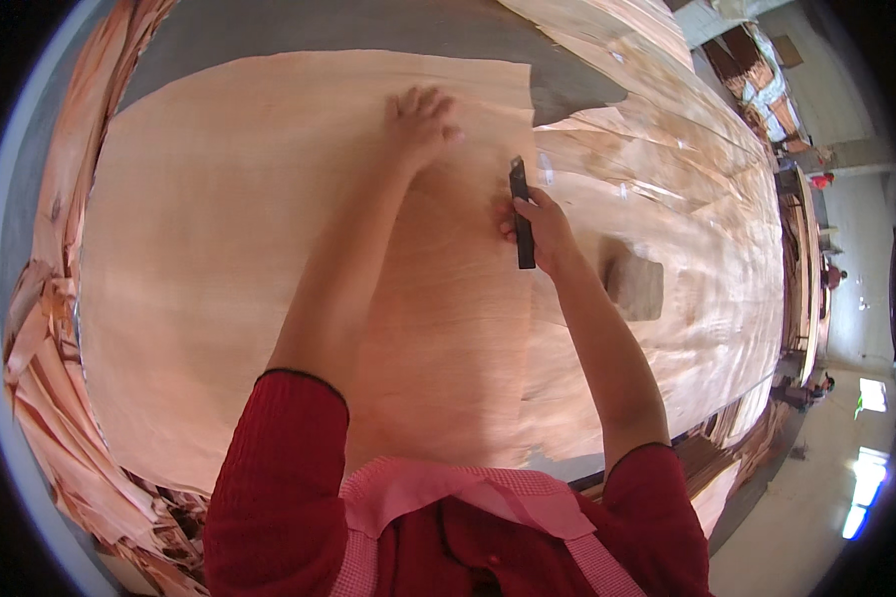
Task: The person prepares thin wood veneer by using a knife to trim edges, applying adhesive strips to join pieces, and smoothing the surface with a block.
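Note:
A large pale sheet of wood veneer (199,249) lies flat before me, its straight right edge running away from me. My left hand (423,121) rests on the sheet toward its far side, fingers spread, holding nothing. Close to the sheet's right edge, my right hand (540,227) is closed around a black utility knife (522,224). The knife's tip points away from me; whether the blade touches the veneer I cannot tell. To the right of that edge, more veneer (707,289) with a wrinkled, shiny surface is spread out.
A dark grey surface (299,25) shows beyond the sheet. Torn veneer strips (55,398) pile up along the left side. On the right-hand veneer sits a small brownish block (635,286). Farther right are stacked boards (804,269) and a distant person (816,388).

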Tool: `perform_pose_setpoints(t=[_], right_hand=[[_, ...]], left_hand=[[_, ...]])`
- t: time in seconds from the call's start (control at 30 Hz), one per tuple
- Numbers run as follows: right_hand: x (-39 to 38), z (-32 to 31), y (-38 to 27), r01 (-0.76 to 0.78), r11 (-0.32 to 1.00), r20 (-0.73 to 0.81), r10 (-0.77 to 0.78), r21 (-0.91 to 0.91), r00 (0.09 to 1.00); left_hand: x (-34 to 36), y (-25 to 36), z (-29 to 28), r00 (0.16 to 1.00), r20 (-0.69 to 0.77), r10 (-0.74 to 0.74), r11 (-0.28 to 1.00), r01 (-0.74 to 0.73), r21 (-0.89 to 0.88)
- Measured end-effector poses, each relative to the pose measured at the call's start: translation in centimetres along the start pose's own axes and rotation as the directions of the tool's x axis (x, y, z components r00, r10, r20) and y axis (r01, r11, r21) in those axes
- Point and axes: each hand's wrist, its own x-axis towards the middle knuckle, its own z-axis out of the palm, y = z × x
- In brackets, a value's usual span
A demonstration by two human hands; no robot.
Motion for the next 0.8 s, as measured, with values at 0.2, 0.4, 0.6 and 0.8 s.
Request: perform_pose_setpoints(t=[0.2,0.4,0.6,0.8], right_hand=[[0.6,-1.1,1.5,-0.034,0.960,0.216,-0.029,0.280,0.976],[0.5,-1.4,1.7,0.056,0.990,0.020,-0.059,0.129,0.998],[-4.4,8.3,1.1,0.629,0.201,0.580,-0.256,-0.751,0.773],[-3.3,14.3,1.4,0.713,-0.117,0.721,-0.163,-0.692,0.673]], left_hand=[[-4.1,-15.7,-3.5,0.852,-0.207,-0.480,0.855,0.508,0.109],[-19.3,-9.8,-4.6,0.965,-0.223,-0.137,0.990,0.133,-0.037],[-23.8,-6.1,-5.1,0.928,-0.079,-0.365,0.885,0.319,-0.341],[-23.7,-4.6,-6.0,0.939,-0.134,-0.316,0.877,0.235,-0.420]])
